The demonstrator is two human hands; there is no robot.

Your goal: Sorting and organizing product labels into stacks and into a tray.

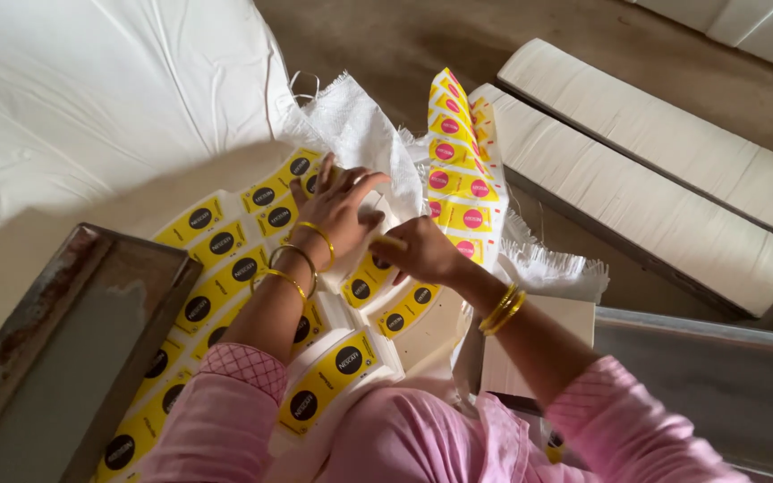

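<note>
Head view shows me my left hand [337, 207] spread flat on the yellow label strips [225, 268], whose long axis runs from near my body up toward that hand, while my right hand [422, 250] pinches a strip end [388, 241] just beside it.

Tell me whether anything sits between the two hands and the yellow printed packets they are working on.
Nothing visible does. The left hand rests directly on the stacked yellow packets, and the right hand grips a packet strip beside the white woven sack.
</note>
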